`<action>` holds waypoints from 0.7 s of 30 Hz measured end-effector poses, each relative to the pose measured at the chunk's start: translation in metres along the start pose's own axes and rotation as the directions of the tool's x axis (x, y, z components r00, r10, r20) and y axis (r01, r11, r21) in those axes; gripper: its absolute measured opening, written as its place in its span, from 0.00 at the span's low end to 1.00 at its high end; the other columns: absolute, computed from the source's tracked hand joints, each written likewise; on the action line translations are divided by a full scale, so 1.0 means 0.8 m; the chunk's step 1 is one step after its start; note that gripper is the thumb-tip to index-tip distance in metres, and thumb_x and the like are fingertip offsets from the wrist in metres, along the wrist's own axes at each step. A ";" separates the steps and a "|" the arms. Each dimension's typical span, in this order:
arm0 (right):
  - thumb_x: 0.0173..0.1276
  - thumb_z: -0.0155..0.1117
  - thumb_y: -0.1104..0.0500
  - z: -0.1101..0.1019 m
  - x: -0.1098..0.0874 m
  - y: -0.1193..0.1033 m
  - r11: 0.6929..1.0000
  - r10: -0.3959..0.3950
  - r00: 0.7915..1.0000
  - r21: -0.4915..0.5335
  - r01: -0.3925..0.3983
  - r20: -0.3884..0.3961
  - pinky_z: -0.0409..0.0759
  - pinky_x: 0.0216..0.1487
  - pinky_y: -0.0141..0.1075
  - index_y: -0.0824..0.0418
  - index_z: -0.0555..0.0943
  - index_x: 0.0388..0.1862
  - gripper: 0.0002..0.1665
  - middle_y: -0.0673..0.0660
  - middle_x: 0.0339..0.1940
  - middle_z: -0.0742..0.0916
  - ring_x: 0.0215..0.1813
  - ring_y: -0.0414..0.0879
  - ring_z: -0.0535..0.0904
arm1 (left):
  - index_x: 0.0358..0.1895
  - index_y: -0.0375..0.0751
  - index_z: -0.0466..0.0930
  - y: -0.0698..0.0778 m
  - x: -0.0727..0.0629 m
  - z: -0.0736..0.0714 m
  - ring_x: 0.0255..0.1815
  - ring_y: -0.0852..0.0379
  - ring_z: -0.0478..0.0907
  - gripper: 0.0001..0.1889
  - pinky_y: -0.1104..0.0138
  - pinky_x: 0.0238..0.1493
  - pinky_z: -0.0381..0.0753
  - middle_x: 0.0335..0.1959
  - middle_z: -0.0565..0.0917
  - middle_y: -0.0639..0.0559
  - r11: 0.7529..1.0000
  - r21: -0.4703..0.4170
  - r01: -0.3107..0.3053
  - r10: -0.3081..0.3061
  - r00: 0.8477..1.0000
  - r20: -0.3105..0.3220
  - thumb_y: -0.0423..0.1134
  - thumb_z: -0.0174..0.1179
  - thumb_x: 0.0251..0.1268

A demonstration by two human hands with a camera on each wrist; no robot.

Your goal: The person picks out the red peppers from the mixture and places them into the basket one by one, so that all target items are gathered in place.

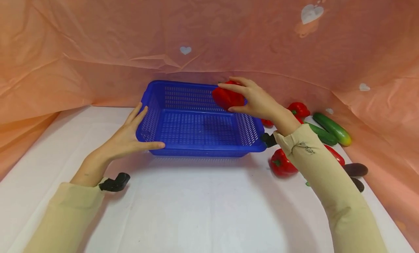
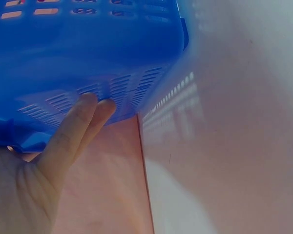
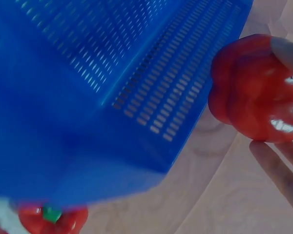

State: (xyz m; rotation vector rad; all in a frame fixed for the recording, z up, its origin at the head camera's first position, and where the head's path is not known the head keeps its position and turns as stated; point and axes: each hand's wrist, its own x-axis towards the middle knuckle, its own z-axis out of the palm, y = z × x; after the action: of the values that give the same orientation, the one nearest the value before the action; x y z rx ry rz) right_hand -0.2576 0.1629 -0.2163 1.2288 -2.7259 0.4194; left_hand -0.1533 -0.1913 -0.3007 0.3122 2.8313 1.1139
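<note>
My right hand point(image 1: 258, 100) grips a red bell pepper point(image 1: 226, 97) between thumb and fingers, above the back right part of a blue plastic basket point(image 1: 203, 148). In the right wrist view the pepper point(image 3: 254, 92) overlaps the basket's rim, with fingertips point(image 3: 266, 151) against its skin. The basket's bottom is bare and a shadow falls across it. At the basket's left end is my left hand point(image 1: 126, 140), its fingers spread and straight along the side and its thumb by the front corner. The left wrist view has two fingers point(image 2: 71, 131) against the slotted outer wall point(image 2: 122, 92).
Right of the basket lie more red peppers point(image 1: 282, 165), green cucumbers point(image 1: 332, 128) and dark, long vegetables point(image 1: 355, 170), partly behind my right sleeve point(image 1: 330, 180). A white cloth point(image 1: 183, 205) covers the table. An orange sheet with hearts point(image 1: 131, 34) hangs behind and at both sides.
</note>
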 end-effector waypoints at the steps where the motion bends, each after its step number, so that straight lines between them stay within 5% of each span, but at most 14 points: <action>1: 0.59 0.72 0.57 0.002 0.003 -0.001 1.000 -0.006 1.000 0.002 0.006 -0.001 0.62 0.70 0.58 0.51 0.68 0.71 0.41 0.65 0.73 0.65 0.74 0.63 0.58 | 0.77 0.50 0.30 0.000 0.000 0.000 0.77 0.33 0.34 0.64 0.30 0.65 0.51 0.78 0.25 0.56 1.000 -0.001 0.001 -0.001 1.000 -0.001 0.60 0.71 0.47; 21: 0.60 0.71 0.54 0.034 0.053 -0.020 0.999 -0.029 1.000 0.027 0.028 0.012 0.68 0.68 0.55 0.51 0.67 0.72 0.41 0.65 0.71 0.67 0.71 0.62 0.62 | 0.78 0.50 0.31 -0.002 -0.002 0.002 0.77 0.34 0.34 0.64 0.31 0.66 0.51 0.78 0.26 0.56 1.000 -0.014 0.004 -0.004 1.000 -0.008 0.60 0.71 0.47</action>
State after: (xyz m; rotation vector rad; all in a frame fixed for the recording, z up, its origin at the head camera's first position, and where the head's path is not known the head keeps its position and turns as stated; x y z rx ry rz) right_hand -0.2738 0.1145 -0.2299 1.2794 -2.7179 0.4486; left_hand -0.1519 -0.1920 -0.3030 0.3015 2.8289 1.1364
